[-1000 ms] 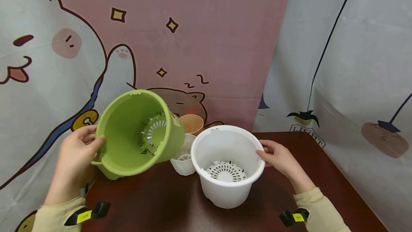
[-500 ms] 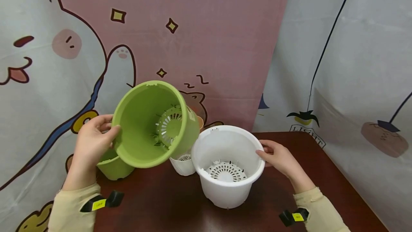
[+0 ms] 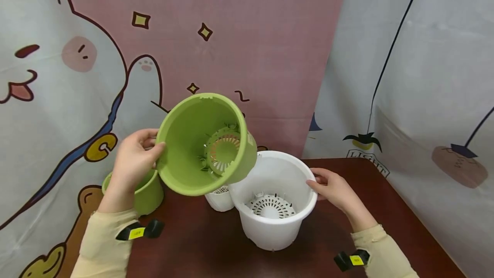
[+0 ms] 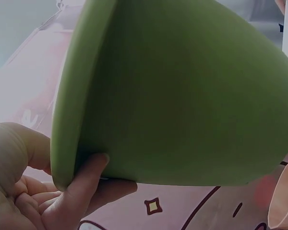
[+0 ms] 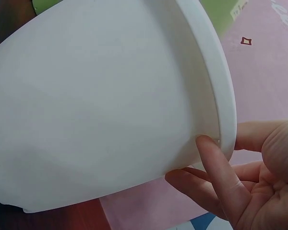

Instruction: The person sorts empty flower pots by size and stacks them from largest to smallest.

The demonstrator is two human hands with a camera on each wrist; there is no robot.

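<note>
My left hand (image 3: 135, 158) pinches the rim of a green flowerpot (image 3: 185, 149), which is tilted in the air with its mouth facing me and slots in its base. In the left wrist view the thumb and fingers lie on either side of the green flowerpot's (image 4: 182, 105) rim. A white flowerpot (image 3: 270, 231) stands upright on the table, its slotted base visible inside. My right hand (image 3: 335, 192) pinches its right rim; the right wrist view shows the white flowerpot's (image 5: 101, 105) side close up. The green pot overlaps the white pot's far left rim in the head view; contact cannot be told.
A second green flowerpot (image 3: 150, 196) stands on the left, partly behind my left wrist. A small white pot (image 3: 220, 200) stands behind the held one, mostly hidden. An orange pot (image 4: 282, 196) shows in the left wrist view. The dark red table (image 3: 193, 239) meets printed cloth walls.
My left hand has carried the green flowerpot right and upward, toward the white one. The second green flowerpot has come into view behind it. The right hand and white flowerpot stay put.
</note>
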